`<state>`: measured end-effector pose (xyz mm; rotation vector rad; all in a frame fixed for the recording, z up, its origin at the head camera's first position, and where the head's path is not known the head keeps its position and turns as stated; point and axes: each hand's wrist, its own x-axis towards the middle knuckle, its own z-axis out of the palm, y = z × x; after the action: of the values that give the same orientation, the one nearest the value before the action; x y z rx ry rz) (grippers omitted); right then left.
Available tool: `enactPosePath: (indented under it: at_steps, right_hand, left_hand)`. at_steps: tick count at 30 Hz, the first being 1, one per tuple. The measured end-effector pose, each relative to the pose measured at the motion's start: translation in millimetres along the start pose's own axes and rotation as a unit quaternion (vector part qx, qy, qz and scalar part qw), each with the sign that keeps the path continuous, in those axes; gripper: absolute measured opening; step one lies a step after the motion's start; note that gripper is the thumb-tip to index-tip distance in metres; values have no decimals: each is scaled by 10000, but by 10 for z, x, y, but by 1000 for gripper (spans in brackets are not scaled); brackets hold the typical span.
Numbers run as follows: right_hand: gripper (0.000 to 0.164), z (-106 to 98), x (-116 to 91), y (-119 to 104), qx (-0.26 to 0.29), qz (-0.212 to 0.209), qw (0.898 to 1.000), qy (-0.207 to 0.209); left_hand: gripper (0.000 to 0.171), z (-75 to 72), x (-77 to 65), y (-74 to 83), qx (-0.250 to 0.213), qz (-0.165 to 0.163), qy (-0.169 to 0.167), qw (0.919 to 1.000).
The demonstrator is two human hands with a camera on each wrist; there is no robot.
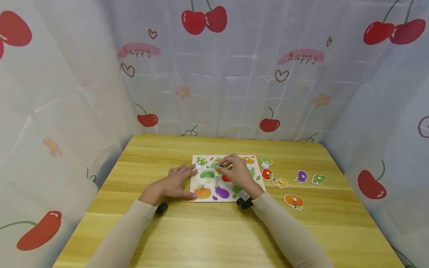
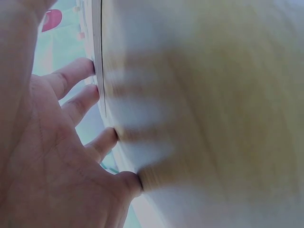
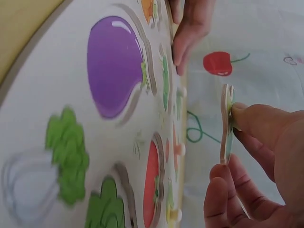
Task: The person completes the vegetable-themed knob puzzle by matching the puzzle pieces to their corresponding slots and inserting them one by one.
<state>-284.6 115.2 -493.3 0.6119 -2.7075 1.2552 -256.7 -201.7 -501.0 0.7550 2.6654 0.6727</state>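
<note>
Right hand [image 1: 238, 173] pinching vegetable piece [image 3: 224, 133] between thumb and fingers, holding it above puzzle board [image 1: 195, 181]; which vegetable, hard to tell. Left hand [image 1: 172, 182] resting, fingers spread, at board's left edge, presumably steadying it.

Board [image 1: 197, 180] ptly hidden by R grip [image 1: 237, 172], sleeves [image 1: 282, 227] cut off at head-view btm, tbl [image 2: 232, 133] blurred in L-wrist view.

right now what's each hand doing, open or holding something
Left hand: open, fingers touching the board.
Right hand: closed, pinching a puzzle piece.
</note>
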Motion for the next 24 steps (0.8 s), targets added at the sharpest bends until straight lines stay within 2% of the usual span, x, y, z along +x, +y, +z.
enactPosePath:
  at_steps: [9,20,24]
  right_hand:
    - [10,203,84,-104,-195,196,9988,-411]
    - [4,315,110,-137,-266,468,9954,-795]
    - [4,334,123,-151,-302,428,9950,-852]
  left_hand:
    - [109,6,5,-9,85,18,42,10000]
    - [109,20,7,2,59,72,53,9999]
    - [109,16,13,0,88,32,53,9999]
